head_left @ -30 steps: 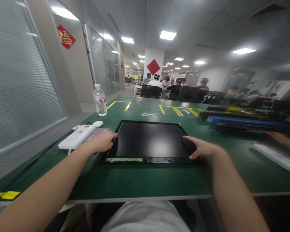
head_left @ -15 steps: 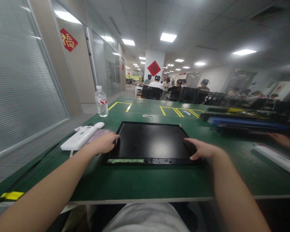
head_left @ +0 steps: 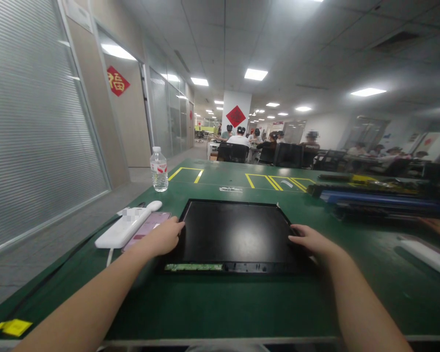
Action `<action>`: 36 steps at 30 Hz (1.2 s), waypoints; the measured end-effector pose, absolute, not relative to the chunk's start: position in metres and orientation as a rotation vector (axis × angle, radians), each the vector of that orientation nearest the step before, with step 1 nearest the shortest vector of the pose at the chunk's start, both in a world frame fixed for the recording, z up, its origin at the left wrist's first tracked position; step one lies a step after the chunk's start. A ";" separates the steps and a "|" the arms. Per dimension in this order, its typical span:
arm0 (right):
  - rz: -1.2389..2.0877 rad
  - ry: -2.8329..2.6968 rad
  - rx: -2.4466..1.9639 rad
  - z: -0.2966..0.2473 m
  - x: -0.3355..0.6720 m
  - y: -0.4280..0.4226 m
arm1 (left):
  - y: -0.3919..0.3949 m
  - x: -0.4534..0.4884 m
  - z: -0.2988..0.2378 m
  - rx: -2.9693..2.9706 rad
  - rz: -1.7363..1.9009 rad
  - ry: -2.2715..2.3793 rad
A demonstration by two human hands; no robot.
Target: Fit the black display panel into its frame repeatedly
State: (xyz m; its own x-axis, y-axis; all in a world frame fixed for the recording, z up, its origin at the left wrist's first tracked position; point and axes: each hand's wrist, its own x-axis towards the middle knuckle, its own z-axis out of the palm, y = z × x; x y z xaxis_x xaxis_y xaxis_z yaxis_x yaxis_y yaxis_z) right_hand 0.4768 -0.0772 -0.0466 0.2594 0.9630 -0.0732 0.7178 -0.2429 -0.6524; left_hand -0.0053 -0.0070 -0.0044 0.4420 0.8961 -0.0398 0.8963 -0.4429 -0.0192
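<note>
one flat, rectangular black screen panel (head_left: 238, 234) is at the near middle of the smooth dark green counter (head_left: 234, 308), its face glossy with a pale reflection; one narrow green circuit strip (head_left: 193, 267) runs along its near edge, on the left. two hands hold it: the left hand (head_left: 166, 237) has its fingers curled at the left edge, the right hand (head_left: 313, 240) its fingers nearly closed on the right edge. farther left stands one clear plastic bottle (head_left: 159, 171).
</note>
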 end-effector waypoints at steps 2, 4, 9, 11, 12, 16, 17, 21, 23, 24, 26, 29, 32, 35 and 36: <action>0.656 -1.457 -2.077 -0.047 0.475 -0.073 | -0.006 -0.007 -0.005 2.645 -0.023 1.653; 0.658 -1.430 -2.091 -0.045 0.474 -0.071 | -0.006 -0.007 -0.005 2.630 -0.004 1.654; 0.590 -1.473 -2.079 -0.047 0.476 -0.065 | -0.003 -0.009 -0.006 2.645 0.018 1.676; 0.565 -1.467 -2.090 -0.051 0.477 -0.062 | -0.002 -0.010 -0.008 2.654 0.029 1.663; 0.561 -1.446 -2.097 -0.053 0.477 -0.060 | -0.001 -0.010 -0.008 2.655 0.030 1.653; 0.545 -1.327 -2.111 -0.063 0.478 -0.055 | 0.000 -0.009 -0.011 2.657 0.023 1.663; 0.532 -1.314 -2.113 -0.065 0.479 -0.054 | 0.000 -0.008 -0.012 2.661 0.030 1.673; 0.493 -1.293 -2.145 -0.069 0.480 -0.050 | 0.003 -0.007 -0.015 2.663 0.091 1.705; 0.502 -1.280 -2.147 -0.069 0.480 -0.049 | 0.005 -0.007 -0.016 2.652 0.115 1.715; 0.508 -1.275 -2.140 -0.068 0.481 -0.049 | 0.006 -0.007 -0.016 2.644 0.119 1.719; 0.527 -1.269 -2.119 -0.066 0.481 -0.048 | 0.006 -0.007 -0.015 2.626 0.117 1.725; 0.569 -1.244 -2.105 -0.064 0.482 -0.047 | 0.006 -0.005 -0.013 2.604 0.102 1.739; 0.620 -1.216 -2.117 -0.064 0.483 -0.048 | 0.005 -0.005 -0.012 2.576 0.100 1.764; 0.650 -1.195 -2.116 -0.066 0.483 -0.049 | 0.004 -0.005 -0.013 2.582 0.112 1.772; 0.642 -1.203 -2.112 -0.067 0.483 -0.050 | 0.004 -0.005 -0.014 2.588 0.115 1.773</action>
State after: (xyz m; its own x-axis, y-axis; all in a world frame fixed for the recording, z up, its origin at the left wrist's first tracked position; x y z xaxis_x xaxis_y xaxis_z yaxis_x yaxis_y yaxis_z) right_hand 0.4834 -0.0496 -0.0668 0.4678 0.8773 -0.1073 0.5773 -0.3952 -0.7145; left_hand -0.0047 0.0036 -0.0136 0.3592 0.9314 0.0588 0.9312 -0.3619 0.0431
